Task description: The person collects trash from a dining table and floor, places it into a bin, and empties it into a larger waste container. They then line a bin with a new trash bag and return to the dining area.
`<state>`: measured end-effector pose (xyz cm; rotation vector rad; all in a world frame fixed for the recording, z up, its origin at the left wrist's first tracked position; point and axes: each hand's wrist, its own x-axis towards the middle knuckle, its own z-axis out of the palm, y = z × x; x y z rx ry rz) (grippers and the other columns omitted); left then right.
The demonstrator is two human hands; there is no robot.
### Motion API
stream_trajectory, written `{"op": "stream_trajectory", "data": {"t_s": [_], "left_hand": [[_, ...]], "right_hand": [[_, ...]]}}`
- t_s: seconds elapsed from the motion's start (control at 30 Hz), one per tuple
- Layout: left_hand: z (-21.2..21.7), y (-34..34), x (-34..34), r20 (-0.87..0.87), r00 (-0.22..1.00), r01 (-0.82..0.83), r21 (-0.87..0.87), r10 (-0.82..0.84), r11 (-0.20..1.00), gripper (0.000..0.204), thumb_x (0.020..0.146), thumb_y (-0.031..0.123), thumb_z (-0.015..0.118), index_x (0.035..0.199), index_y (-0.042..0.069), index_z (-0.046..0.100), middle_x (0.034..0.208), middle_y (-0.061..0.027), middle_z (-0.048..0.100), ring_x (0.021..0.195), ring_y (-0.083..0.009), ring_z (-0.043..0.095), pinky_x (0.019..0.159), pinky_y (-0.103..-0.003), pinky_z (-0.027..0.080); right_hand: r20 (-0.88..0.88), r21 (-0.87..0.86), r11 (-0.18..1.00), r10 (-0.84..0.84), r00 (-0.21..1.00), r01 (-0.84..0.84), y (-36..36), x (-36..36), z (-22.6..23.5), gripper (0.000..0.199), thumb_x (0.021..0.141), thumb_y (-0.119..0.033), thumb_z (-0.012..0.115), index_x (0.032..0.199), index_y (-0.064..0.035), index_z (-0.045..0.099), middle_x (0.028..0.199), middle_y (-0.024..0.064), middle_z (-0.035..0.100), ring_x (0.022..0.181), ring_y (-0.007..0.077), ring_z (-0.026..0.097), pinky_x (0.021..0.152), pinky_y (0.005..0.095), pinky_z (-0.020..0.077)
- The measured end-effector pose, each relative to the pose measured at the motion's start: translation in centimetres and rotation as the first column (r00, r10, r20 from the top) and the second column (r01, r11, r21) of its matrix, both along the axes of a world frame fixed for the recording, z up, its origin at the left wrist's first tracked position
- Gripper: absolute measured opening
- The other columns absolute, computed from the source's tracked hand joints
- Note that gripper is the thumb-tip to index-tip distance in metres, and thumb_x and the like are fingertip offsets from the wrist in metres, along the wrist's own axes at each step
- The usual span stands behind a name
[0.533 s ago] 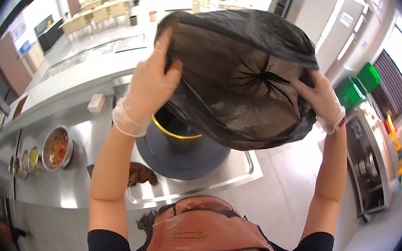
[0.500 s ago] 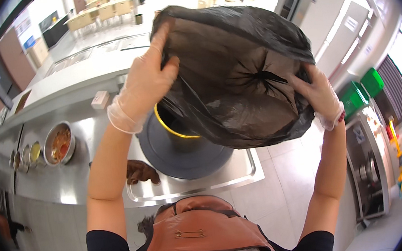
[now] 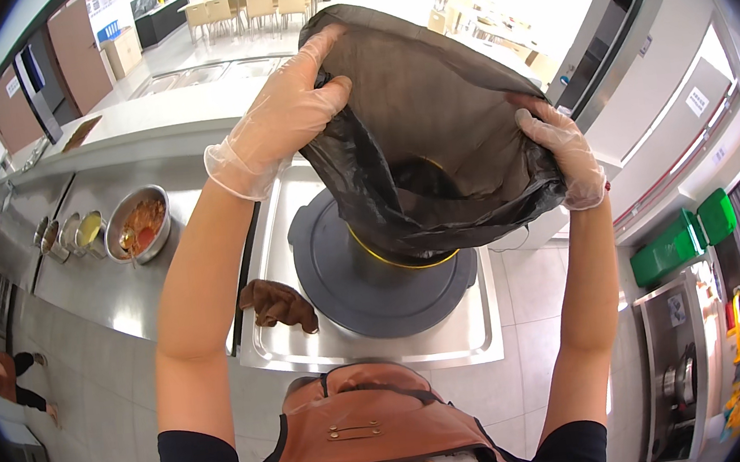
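Observation:
A black plastic garbage bag (image 3: 440,79) is spread with its mouth toward me. In a clear plastic glove, my left hand (image 3: 293,113) pinches the bag's rim at the left. My right hand (image 3: 565,152), gloved too, grips the opposite rim, fingers partly inside. Below the bag stands a dark round container with a yellow rim (image 3: 405,262), mostly covered; the bag's lower part hangs over its opening, and how far it reaches in is hard to tell. A large dark grey round lid (image 3: 338,270) lies beneath the container on the steel counter (image 3: 311,356).
A crumpled brown cloth (image 3: 280,303) lies left of the lid. Farther left are a steel bowl of reddish food (image 3: 145,223) and several small bowls (image 3: 90,229). Green bins (image 3: 665,252) and a steel shelf (image 3: 677,361) stand at right. Another person (image 3: 8,373) is at far left.
The bag has dropped lower over the yellow-rimmed container, its bottom now hanging at the opening. My right hand has moved slightly down and left. The view has shifted.

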<state>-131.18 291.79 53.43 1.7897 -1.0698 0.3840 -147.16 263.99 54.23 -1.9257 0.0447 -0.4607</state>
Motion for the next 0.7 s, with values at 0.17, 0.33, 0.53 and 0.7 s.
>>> {"op": "stream_trajectory", "data": {"t_s": [0.17,0.33,0.53,0.7], "left_hand": [[-1.9,-3.3,0.9,-0.134,0.986,0.1,0.026,-0.096,0.995,0.054,0.084,0.015,0.053,0.134,0.003,0.036,0.131,-0.0166,0.046,0.122,-0.0256,0.043,0.102,-0.031,0.031],[-9.2,-6.7,2.2,-0.066,0.984,-0.132,0.343,0.164,0.93,0.053,0.082,0.02,0.051,0.129,0.001,0.036,0.103,-0.0299,0.056,0.096,-0.043,0.055,0.084,-0.045,0.044],[-16.2,-9.4,2.7,-0.006,0.995,-0.07,0.639,0.095,0.766,0.058,0.078,0.012,0.047,0.134,0.017,0.034,0.073,-0.0256,0.06,0.069,-0.0408,0.06,0.065,-0.048,0.047],[-21.2,-14.3,3.4,-0.115,0.993,0.093,0.875,0.018,0.476,0.053,0.082,0.02,0.05,0.132,0.008,0.038,0.104,-0.0223,0.061,0.096,-0.0348,0.06,0.078,-0.042,0.049]], "right_hand": [[-0.09,-0.001,0.995,-0.097,0.991,0.098,-2.1,1.5,-3.2,0.041,0.084,-0.023,0.06,0.117,0.0011,0.055,0.107,0.0086,0.058,0.097,0.0146,0.054,0.086,0.0248,0.0414],[-0.115,-0.143,0.985,-0.109,0.987,0.092,-4.2,4.8,-10.4,0.04,0.085,-0.025,0.058,0.113,0.0028,0.055,0.099,0.0107,0.061,0.092,0.0186,0.056,0.084,0.0284,0.0432],[-0.323,-0.717,0.688,-0.182,0.929,-0.114,-3.6,10.6,-19.5,0.042,0.083,-0.027,0.055,0.118,-0.0043,0.052,0.111,0.0195,0.058,0.105,0.035,0.053,0.09,0.0401,0.0425],[-0.515,-0.729,0.548,-0.044,0.856,-0.41,-4.2,17.6,-28.3,0.028,0.078,-0.013,0.054,0.105,-0.0062,0.061,0.108,0.0196,0.059,0.1,0.0322,0.058,0.082,0.0366,0.0474]]}}
